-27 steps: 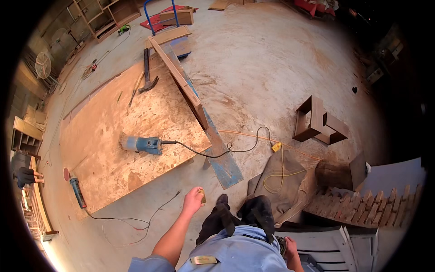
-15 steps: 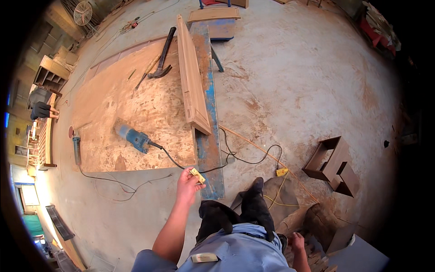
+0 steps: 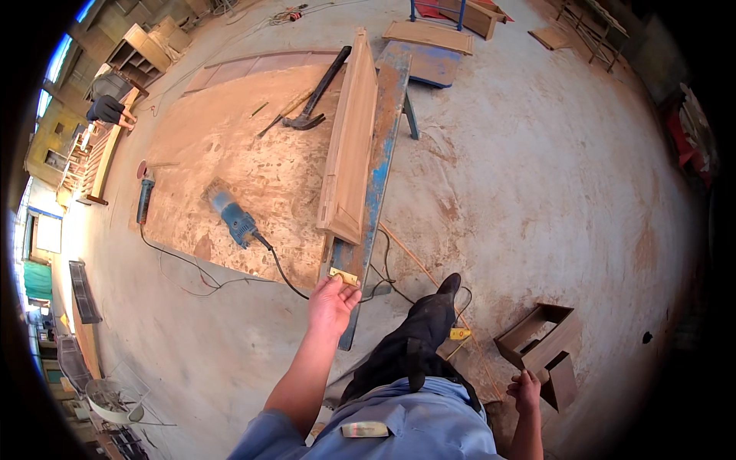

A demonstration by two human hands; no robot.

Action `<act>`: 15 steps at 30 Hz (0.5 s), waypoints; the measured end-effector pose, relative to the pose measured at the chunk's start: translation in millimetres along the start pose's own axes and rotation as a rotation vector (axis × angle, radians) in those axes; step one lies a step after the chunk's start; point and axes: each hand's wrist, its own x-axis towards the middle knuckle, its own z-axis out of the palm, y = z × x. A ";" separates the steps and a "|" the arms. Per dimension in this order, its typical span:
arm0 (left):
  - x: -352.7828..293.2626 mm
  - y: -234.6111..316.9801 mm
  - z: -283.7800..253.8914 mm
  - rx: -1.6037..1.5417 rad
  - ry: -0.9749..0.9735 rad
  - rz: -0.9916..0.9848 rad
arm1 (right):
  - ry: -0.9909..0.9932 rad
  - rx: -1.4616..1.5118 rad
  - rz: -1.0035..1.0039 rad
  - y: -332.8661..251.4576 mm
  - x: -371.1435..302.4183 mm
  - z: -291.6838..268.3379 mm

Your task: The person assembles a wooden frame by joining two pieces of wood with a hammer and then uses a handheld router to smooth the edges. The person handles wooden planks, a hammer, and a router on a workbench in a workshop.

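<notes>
Pale concrete floor (image 3: 529,184) spread around a plywood-topped desk (image 3: 192,126), whose near right corner lay just beyond the person's left hand (image 3: 331,308). That hand's fingers were closed in a pinch, thumb on one side, gripping a brass-coloured hinge (image 3: 345,276) along its near edge. Its long axis ran roughly crosswise, left to right, the right end tipped slightly toward the person. Straight ahead of it, near but apart, was the close end of a framed wooden panel (image 3: 353,153), which stood on edge with its length pointing away, so the two axes crossed nearly square. The left hand was much the nearer; the right hand (image 3: 526,389) hung well off to the side, fingers curled, and whether they held anything could not be told. Farther out, a paint-worn blue plank (image 3: 379,180) ran along the panel's right side, while a blue power tool (image 3: 236,222) and a claw hammer (image 3: 326,88) lay to its left.
</notes>
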 end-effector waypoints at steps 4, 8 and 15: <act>27.4 0.0 43.0 -0.173 -0.009 -0.018 | -0.139 -0.089 -0.223 -117.4 51.4 49.9; 68.1 -2.8 97.8 -0.255 -0.044 0.021 | -0.243 -0.246 -0.398 -258.8 72.3 122.3; 108.8 12.4 160.3 -0.389 0.159 0.061 | -0.358 -0.660 -0.453 -443.1 152.5 265.0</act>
